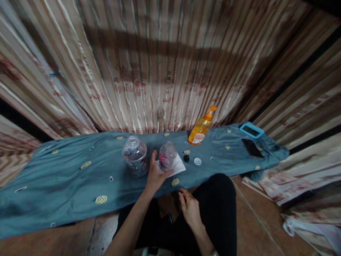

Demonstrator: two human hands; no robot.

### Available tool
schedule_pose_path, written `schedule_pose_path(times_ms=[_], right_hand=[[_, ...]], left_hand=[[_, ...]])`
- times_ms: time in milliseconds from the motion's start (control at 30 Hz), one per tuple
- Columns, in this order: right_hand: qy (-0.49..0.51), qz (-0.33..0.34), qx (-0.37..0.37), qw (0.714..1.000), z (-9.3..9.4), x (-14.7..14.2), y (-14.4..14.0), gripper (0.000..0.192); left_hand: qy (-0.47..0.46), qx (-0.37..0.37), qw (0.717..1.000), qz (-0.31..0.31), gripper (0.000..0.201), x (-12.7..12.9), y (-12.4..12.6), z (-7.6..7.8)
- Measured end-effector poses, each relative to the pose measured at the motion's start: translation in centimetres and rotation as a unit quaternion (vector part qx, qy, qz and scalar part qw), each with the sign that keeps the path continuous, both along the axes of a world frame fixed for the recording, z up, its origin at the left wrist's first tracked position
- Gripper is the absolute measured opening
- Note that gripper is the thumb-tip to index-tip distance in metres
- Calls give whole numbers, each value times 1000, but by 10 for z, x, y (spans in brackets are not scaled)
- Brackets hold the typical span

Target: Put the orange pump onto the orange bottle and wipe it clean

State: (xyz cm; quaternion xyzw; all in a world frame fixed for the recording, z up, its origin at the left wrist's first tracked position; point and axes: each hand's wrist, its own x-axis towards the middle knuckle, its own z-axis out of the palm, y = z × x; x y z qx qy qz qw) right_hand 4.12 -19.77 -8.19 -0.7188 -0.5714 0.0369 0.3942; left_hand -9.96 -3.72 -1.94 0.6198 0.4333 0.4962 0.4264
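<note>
A small clear plastic bottle (pixel 167 154) with pink print stands uncapped on a folded white paper napkin (pixel 180 165). My left hand (pixel 155 175) curves around its lower left side, thumb across the front near the base. Beside that hand stands a larger clear plastic jar (pixel 134 156), also without a lid, with dark printing on its side. My right hand (pixel 190 206) is by the table's front edge over my right thigh, fingers loosely bent and slightly apart, with nothing visible in them. A black cap (pixel 186 158) and a white cap (pixel 197 161) lie right of the napkin.
An orange pump bottle (pixel 200 129) of yellow liquid stands at the back. Near the right end lie a blue-framed device (pixel 251 130) and a black phone (pixel 252 148). A blue-green cloth (pixel 71 177) with pineapple prints covers the narrow table. Patterned curtains (pixel 160 71) hang behind it.
</note>
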Motion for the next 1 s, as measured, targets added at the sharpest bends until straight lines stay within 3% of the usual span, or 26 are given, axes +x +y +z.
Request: schedule_pose_path(times_ms=[100, 233, 300, 367, 467, 567, 733, 1000], right_hand=[[12, 15, -10, 1000, 0, -1, -1, 70], [22, 35, -24, 999, 0, -4, -1, 70], [25, 44, -31, 998, 1, -8, -1, 71], [30, 57, -36, 997, 1, -12, -1, 71], [40, 75, -40, 996, 3, -18, -1, 71], [49, 86, -47, 994, 5, -21, -3, 72], [73, 91, -66, 991, 6, -20, -5, 75], [151, 111, -117, 975, 11, -24, -4, 88]], left_hand=[[24, 13, 999, 27, 104, -35, -33, -7], [41, -29, 998, 48, 68, -95, -65, -13], [42, -32, 994, 95, 66, -118, -63, -9], [26, -6, 986, 164, 82, -129, -49, 0], [10, 34, 981, 192, 122, -121, -16, 16], [22, 9, 986, 166, 135, -101, 10, 30], [54, -6, 982, 182, 109, -81, 25, 37], [47, -16, 974, 222, 88, -86, 15, 29]])
